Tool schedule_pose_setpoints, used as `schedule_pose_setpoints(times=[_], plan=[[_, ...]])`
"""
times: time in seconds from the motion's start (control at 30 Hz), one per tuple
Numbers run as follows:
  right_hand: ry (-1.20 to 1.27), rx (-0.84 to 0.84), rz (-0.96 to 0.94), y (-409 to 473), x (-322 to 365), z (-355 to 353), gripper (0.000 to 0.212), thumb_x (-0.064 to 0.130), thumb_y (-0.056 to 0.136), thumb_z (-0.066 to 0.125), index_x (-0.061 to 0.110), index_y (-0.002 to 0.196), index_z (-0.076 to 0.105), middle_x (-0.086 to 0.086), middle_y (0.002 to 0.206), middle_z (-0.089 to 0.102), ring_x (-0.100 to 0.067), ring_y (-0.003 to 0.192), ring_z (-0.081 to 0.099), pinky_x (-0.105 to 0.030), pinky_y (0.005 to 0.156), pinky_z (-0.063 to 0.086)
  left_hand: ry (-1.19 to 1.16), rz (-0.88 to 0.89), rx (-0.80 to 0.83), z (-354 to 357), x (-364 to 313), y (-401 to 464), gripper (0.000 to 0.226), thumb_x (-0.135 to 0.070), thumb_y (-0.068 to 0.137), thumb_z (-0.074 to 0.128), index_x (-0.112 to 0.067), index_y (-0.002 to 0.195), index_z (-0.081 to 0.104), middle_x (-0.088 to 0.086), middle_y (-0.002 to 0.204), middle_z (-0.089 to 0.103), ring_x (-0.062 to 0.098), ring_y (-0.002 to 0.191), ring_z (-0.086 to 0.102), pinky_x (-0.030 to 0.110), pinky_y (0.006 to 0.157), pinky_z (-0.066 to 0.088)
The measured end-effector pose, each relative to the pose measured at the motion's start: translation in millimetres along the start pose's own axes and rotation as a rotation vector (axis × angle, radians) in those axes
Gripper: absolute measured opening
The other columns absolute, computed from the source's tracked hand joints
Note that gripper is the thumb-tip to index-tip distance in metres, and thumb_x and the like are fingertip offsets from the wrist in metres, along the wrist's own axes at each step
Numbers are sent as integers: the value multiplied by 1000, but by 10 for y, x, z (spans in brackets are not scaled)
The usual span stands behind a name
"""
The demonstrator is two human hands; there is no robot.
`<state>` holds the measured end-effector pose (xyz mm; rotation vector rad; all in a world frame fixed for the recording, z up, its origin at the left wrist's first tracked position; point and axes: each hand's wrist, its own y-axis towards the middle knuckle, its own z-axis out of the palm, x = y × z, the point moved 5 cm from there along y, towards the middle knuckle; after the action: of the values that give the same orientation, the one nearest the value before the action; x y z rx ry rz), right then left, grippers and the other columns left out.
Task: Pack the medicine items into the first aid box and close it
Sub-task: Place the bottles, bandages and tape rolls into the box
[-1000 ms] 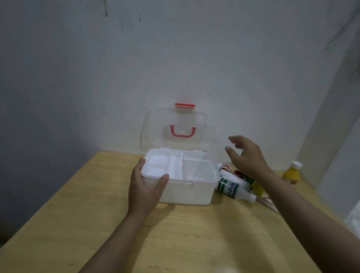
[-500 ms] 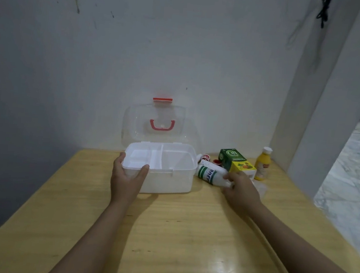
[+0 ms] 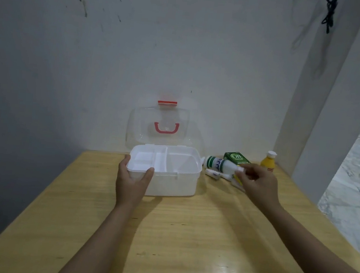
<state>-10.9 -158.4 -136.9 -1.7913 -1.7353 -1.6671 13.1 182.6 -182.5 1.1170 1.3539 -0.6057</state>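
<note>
The white first aid box (image 3: 176,183) stands open at the back of the wooden table, its clear lid (image 3: 157,127) with a red handle upright against the wall. A white divided tray lies in its top. My left hand (image 3: 131,181) grips the box's front left corner. To the right of the box, my right hand (image 3: 258,184) holds a white bottle with a green label (image 3: 218,163) by its cap end, lifted off the table and lying sideways. Below the bottle lies a small white tube (image 3: 216,174). A green carton (image 3: 235,157) stands behind.
A yellow bottle with a white cap (image 3: 268,161) stands at the table's back right corner, by a white pillar (image 3: 324,107). The table (image 3: 186,237) ends at the right near a tiled floor. The wall runs close behind the box.
My right hand came down onto the white bottle, closed on its cap end and lifted it off the table. My left hand has kept its hold on the box.
</note>
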Motion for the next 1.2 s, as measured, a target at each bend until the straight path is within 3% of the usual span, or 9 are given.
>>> schedule_pose_setpoints(times=[0.17,0.33,0.57,0.7,0.83,0.9,1.0,1.1,1.2], plan=[[101,118,-111,289,523,20,20,17,80,72,18,101,72,4,80,70,3,70,63,-11,68,52,7,-8,2,0,21,14,80,-36,75,74,-23,142,31,3,147,40,25,131,42,45,102,47],[-4,337,-210,346,915,508,23,18,79,73,16,101,72,-3,84,71,-14,74,67,-22,71,56,-7,-4,4,-4,19,14,81,-32,76,75,-19,143,32,3,148,40,23,132,41,38,103,44],[-97,547,-194,240,1014,1081,20,21,77,75,13,94,70,-6,89,70,-20,82,65,-34,76,57,11,-5,1,6,20,20,81,-35,75,75,-24,142,30,4,145,40,26,128,44,44,95,52],[-73,632,-175,158,1016,1206,19,20,78,75,14,95,73,-2,89,71,-14,79,64,-34,79,57,11,11,-7,4,22,19,81,-33,75,75,-22,143,31,3,146,40,23,130,42,42,97,51],[-61,659,-176,122,997,1201,23,22,81,71,17,104,72,-1,102,71,-13,87,65,-27,76,56,7,10,-16,8,52,28,81,-36,74,75,-24,141,31,2,146,40,23,130,43,45,97,51],[-34,617,-178,108,962,1133,22,21,82,70,18,104,72,1,104,71,-10,88,66,-26,77,55,-2,6,-15,11,62,33,81,-37,73,75,-26,141,31,2,145,42,24,129,44,46,97,51],[41,356,-210,115,836,882,16,16,81,71,12,96,72,-4,97,71,-13,82,67,-30,75,57,-20,6,-19,11,71,42,80,-35,74,76,-25,141,33,1,146,42,22,131,43,45,102,47],[-157,17,-254,115,537,545,15,13,79,70,10,93,71,-10,97,66,-22,89,62,-29,75,50,-20,14,-24,11,76,45,80,-34,74,75,-25,141,33,0,147,41,22,132,43,45,103,45],[-386,-165,-103,76,103,279,27,16,75,72,9,101,68,-21,113,57,-38,106,50,-39,84,43,-24,14,-27,14,87,38,79,-34,75,75,-25,141,33,1,146,42,22,131,44,45,102,47]])
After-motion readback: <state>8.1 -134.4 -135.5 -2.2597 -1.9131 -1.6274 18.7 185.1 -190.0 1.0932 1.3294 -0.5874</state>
